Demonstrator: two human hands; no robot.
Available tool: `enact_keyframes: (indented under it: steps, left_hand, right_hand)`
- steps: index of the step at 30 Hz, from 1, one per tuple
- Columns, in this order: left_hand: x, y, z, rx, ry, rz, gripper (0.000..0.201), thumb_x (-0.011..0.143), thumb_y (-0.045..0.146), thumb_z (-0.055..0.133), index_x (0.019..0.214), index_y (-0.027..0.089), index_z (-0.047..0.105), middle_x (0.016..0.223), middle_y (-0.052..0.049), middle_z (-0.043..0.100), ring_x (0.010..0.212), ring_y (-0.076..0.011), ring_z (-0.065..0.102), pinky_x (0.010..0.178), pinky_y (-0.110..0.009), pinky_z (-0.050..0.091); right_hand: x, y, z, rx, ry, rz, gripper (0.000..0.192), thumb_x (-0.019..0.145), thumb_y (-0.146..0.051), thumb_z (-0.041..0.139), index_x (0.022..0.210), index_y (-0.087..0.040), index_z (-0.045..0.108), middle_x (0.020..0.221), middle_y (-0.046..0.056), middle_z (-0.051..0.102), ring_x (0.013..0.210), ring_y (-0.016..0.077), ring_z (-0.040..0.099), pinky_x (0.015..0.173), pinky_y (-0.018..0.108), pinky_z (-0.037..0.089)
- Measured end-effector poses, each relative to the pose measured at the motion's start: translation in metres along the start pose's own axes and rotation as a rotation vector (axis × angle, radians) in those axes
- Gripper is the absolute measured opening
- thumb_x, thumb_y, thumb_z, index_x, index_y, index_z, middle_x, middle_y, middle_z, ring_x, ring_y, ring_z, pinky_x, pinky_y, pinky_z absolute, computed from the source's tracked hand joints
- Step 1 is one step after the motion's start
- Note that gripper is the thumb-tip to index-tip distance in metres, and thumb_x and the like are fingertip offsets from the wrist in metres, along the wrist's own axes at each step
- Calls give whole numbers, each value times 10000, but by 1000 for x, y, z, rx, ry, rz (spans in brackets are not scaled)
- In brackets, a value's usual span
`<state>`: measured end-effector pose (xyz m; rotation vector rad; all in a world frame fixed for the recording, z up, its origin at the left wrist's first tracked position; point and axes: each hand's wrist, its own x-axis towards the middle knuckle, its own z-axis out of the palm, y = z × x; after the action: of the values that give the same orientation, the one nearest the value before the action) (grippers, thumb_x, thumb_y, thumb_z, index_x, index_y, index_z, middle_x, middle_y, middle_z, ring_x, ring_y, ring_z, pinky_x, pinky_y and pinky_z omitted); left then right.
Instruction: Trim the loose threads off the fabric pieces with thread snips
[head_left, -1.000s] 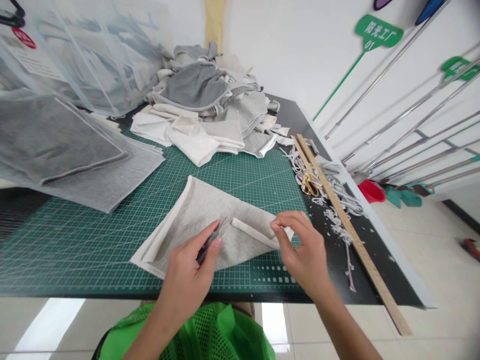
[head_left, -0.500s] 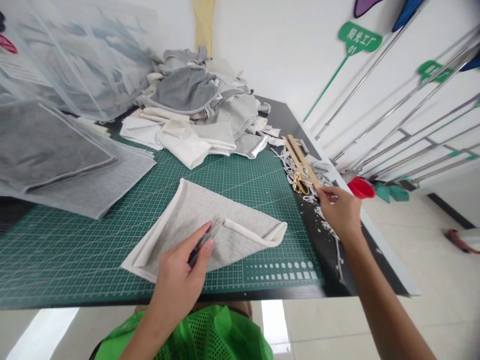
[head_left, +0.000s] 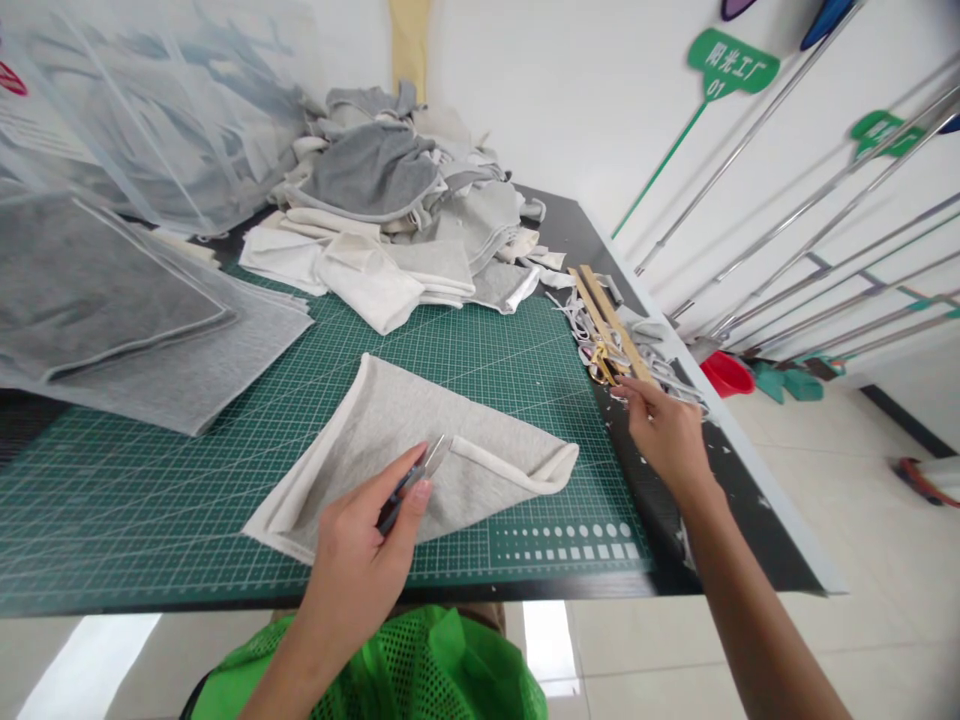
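My left hand (head_left: 364,535) is closed around a pair of thread snips (head_left: 397,497), dark-handled with metal blades pointing up and away. The snips are over a light grey piece of fabric (head_left: 480,415) with a folded white edge, lying on the green cutting mat (head_left: 495,335). At the right, my right hand (head_left: 667,435) reaches with fingers stretched toward gold-handled scissors (head_left: 601,364). Its fingertips are at or very near the handles; contact is unclear. Beside the scissors lie two wooden strips (head_left: 619,325) among fabric scraps.
Dark grey fabric sheets (head_left: 112,290) are stacked at the left. A heap of grey and white cloth (head_left: 375,170) stands at the back beside a clear plastic bag (head_left: 180,110). Long-handled tools (head_left: 750,120) lean on the wall, near a red basin (head_left: 727,373) on the floor.
My right hand has shifted left from the end of a wooden strip to the scissors. The left hand stays in place; the snips' blades show more clearly.
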<state>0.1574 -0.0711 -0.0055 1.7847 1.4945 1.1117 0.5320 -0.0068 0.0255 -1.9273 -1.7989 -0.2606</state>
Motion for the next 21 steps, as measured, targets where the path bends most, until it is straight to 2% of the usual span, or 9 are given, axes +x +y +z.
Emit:
enact_keyframes:
  steps: [4,8,12,14,17,21]
  left_hand:
    - [0,-1,0,-28,3,-28,399,969,454,572,1301,257,674,1243,-34,741,1133,-258,713,913,-397,623]
    - [-2,-2,-2,-33,-5,-69,409,972,471,562,1312,271,666,1274,-31,726,1191,-273,683,946,-436,610]
    - [-1,-2,-1,-45,-16,-77,418,968,482,565,1305,259,670,1274,-33,727,1187,-262,685,994,-442,588]
    - [0,-2,-1,-46,-16,-74,421,967,481,565,1304,250,671,1278,-38,725,1189,-259,684,1008,-441,581]
    - [1,-1,1,-45,-11,-65,415,964,474,571,1292,244,679,1279,-43,724,1190,-259,684,1021,-442,574]
    - [1,-1,1,-45,-4,-64,417,964,474,570,1285,234,684,1269,-50,728,1183,-264,688,1011,-441,581]
  right_hand:
    - [-20,-42,-16,317,76,-241,324,937,-117,516,1153,-206,741,1272,100,728,1190,242,689,1066,452,524]
    - [-45,-99,-29,553,-130,-457,323,907,-123,655,1198,-256,704,1266,84,708,1181,235,669,998,454,567]
    - [-59,-130,-15,546,-358,-746,227,931,-208,682,1155,-220,717,1277,88,695,1250,246,612,1033,456,545]
    - [-61,-133,-3,518,-395,-787,203,947,-265,678,1134,-203,729,1291,94,686,1276,249,592,1057,454,527]
    - [-60,-131,12,558,-362,-742,184,958,-295,669,1109,-222,745,1229,75,706,1233,232,609,1032,446,534]
    - [-60,-128,15,628,-367,-691,144,968,-254,654,1070,-240,754,1162,49,729,1193,214,622,1011,432,535]
